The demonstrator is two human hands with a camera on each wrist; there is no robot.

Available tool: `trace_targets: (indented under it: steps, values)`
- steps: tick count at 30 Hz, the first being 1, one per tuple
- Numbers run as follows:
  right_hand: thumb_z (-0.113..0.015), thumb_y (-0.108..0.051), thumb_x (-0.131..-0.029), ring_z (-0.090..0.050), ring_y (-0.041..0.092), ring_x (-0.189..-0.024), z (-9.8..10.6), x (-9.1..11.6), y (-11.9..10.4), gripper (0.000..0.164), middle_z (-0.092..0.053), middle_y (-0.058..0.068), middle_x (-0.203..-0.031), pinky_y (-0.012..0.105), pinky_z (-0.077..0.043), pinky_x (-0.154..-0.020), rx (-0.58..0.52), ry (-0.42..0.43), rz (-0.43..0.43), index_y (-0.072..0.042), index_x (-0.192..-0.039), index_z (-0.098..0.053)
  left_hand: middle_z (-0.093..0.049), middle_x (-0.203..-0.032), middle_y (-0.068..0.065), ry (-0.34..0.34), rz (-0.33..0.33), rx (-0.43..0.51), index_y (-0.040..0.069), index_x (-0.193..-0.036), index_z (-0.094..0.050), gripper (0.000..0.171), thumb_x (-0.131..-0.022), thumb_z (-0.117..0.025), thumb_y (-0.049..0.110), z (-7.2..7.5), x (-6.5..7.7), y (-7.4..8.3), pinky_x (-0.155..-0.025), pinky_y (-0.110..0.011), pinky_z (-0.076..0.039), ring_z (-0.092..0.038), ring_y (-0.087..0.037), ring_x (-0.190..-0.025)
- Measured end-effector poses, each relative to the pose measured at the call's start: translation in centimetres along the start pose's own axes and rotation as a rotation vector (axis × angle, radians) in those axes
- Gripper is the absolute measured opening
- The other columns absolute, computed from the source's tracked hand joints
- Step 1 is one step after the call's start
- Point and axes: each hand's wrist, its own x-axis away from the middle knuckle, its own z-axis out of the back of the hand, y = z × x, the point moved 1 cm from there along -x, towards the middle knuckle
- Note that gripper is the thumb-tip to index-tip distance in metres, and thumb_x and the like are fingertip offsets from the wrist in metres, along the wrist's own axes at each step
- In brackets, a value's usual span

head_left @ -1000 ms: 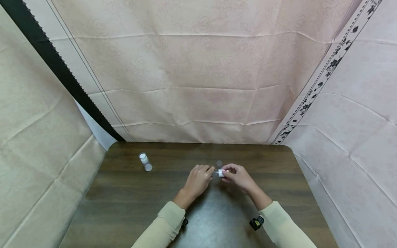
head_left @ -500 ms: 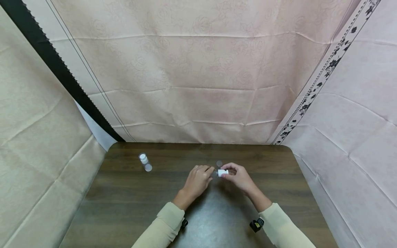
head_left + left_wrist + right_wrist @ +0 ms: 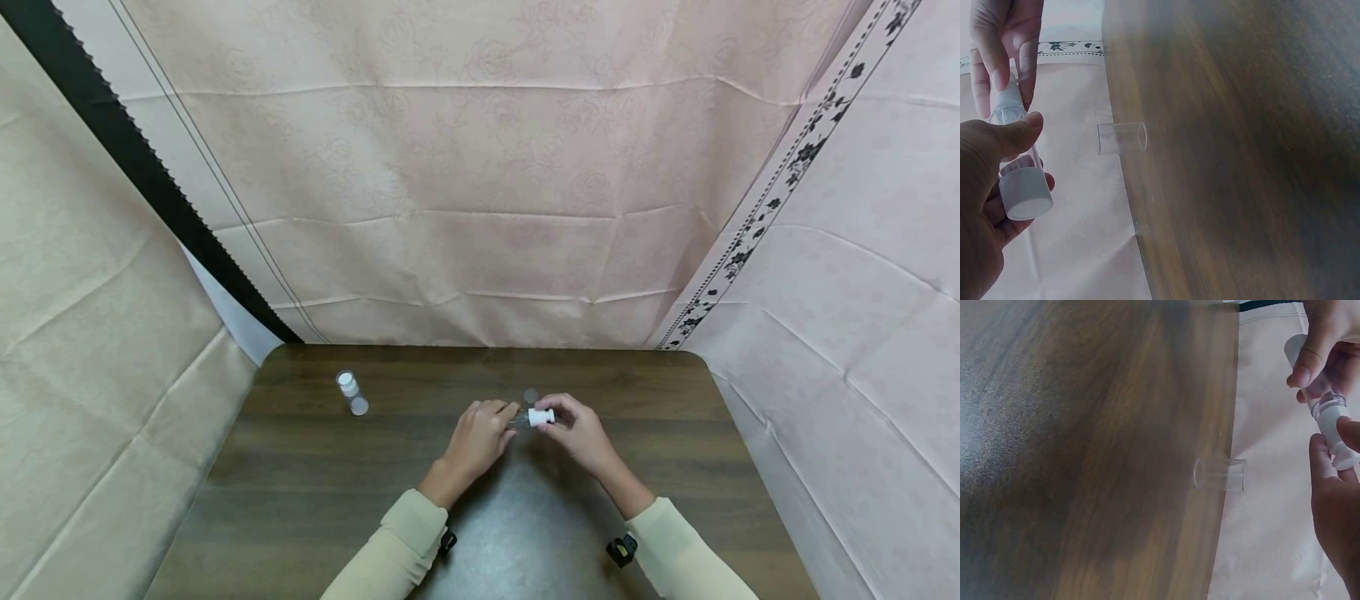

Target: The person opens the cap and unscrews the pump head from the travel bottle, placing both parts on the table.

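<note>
A small clear bottle with a white base (image 3: 1025, 195) and a white pump-style top (image 3: 541, 417) is held sideways between both hands, above the wooden table. My left hand (image 3: 478, 435) grips its clear body, thumb across the side in the left wrist view. At the other end, my right hand (image 3: 579, 435) holds the white top (image 3: 1330, 423) between thumb and fingers. A clear, open-ended cap (image 3: 1121, 139) stands on the table just beyond the hands; the head view shows it as a faint circle.
Another small bottle with a white top (image 3: 352, 393) stands at the table's back left. The dark wooden table (image 3: 300, 500) ends at a back edge against a pale cloth curtain (image 3: 480, 208). Cloth also hangs on both sides.
The fingers of my right hand have shifted on the white top, and more of it shows than a second ago. My left hand stays nearly still; the cap and the other bottle have not moved.
</note>
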Motion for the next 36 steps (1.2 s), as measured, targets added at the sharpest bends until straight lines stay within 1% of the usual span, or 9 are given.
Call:
trace_targets:
  steps: [7,11,14,18,22,26,28,33,36]
  values:
    - [-0.077,0.001,-0.09,-0.064,0.026,-0.115,-0.3,0.2,0.3,0.026,-0.068,0.017,-0.122,0.025,-0.055,-0.097,-0.048,0.019,0.082,-0.003,-0.114,-0.07,-0.077,-0.11,-0.004,-0.009,0.003,-0.024,0.011,-0.121,-0.075,0.04,-0.086,-0.086,0.026,0.2,0.1,0.0,-0.079,-0.033,-0.057,-0.073,-0.017,-0.097]
    - [-0.077,0.001,-0.089,-0.064,0.026,-0.118,-0.3,0.2,0.2,0.028,-0.067,0.018,-0.125,0.022,-0.054,-0.097,-0.053,0.019,0.09,-0.002,-0.116,-0.07,-0.077,-0.11,-0.004,-0.002,0.002,-0.043,0.012,-0.12,-0.075,0.04,-0.086,-0.086,0.028,0.2,0.0,0.1,-0.079,-0.032,-0.057,-0.073,-0.017,-0.097]
    - [-0.077,-0.001,-0.09,-0.063,0.029,-0.124,-0.2,0.3,0.1,0.034,-0.066,0.017,-0.129,0.027,-0.054,-0.1,-0.052,0.011,0.075,-0.004,-0.122,-0.068,-0.077,-0.109,-0.004,0.006,0.002,-0.041,0.012,-0.12,-0.075,0.039,-0.086,-0.086,0.027,0.1,0.0,0.1,-0.078,-0.031,-0.056,-0.073,-0.017,-0.096]
    - [-0.078,-0.008,-0.091,-0.06,0.03,-0.129,-0.1,0.3,-0.2,0.045,-0.065,0.014,-0.135,0.038,-0.052,-0.105,-0.022,0.005,0.019,-0.007,-0.134,-0.062,-0.076,-0.109,-0.003,0.015,0.001,-0.039,0.012,-0.12,-0.075,0.038,-0.087,-0.085,0.027,0.1,0.0,0.1,-0.078,-0.031,-0.056,-0.073,-0.016,-0.095]
    - [-0.078,-0.015,-0.093,-0.065,0.03,-0.121,-0.3,0.3,-0.1,0.049,-0.065,0.018,-0.134,0.035,-0.057,-0.096,-0.015,0.017,-0.071,-0.003,-0.137,-0.059,-0.077,-0.108,-0.003,0.036,-0.016,-0.051,0.012,-0.119,-0.075,0.038,-0.086,-0.086,0.026,0.0,0.0,0.1,-0.077,-0.03,-0.057,-0.073,-0.016,-0.094]
    - [-0.074,-0.017,-0.097,-0.07,0.024,-0.105,-0.4,0.2,0.0,0.04,-0.066,0.022,-0.125,0.035,-0.062,-0.083,-0.072,0.036,-0.179,-0.002,-0.131,-0.062,-0.077,-0.106,-0.003,0.068,-0.045,-0.068,0.011,-0.118,-0.075,0.039,-0.083,-0.089,0.023,0.0,0.0,0.2,-0.076,-0.03,-0.056,-0.072,-0.016,-0.091]
    - [-0.073,-0.017,-0.098,-0.071,0.023,-0.1,-0.5,0.1,-0.1,0.034,-0.066,0.02,-0.12,0.036,-0.063,-0.081,-0.083,0.044,-0.216,-0.003,-0.127,-0.064,-0.077,-0.105,-0.003,0.079,-0.059,-0.085,0.011,-0.117,-0.075,0.039,-0.083,-0.089,0.023,0.0,0.0,0.2,-0.075,-0.03,-0.056,-0.072,-0.015,-0.09]
    - [-0.07,-0.016,-0.1,-0.073,0.031,-0.093,-0.5,-0.1,-0.5,0.025,-0.066,0.017,-0.108,0.035,-0.063,-0.075,-0.062,0.04,-0.248,0.0,-0.12,-0.067,-0.077,-0.104,-0.003,0.098,-0.087,-0.123,0.011,-0.116,-0.076,0.037,-0.084,-0.088,0.024,-0.1,-0.1,0.2,-0.074,-0.029,-0.055,-0.072,-0.015,-0.088]
    - [-0.069,-0.014,-0.1,-0.073,0.035,-0.092,-0.5,-0.1,-0.8,0.023,-0.066,0.016,-0.105,0.04,-0.063,-0.076,-0.069,0.023,-0.255,0.002,-0.117,-0.067,-0.077,-0.103,-0.004,0.106,-0.099,-0.133,0.011,-0.116,-0.076,0.037,-0.083,-0.089,0.023,-0.2,0.0,0.2,-0.073,-0.029,-0.055,-0.072,-0.015,-0.087]
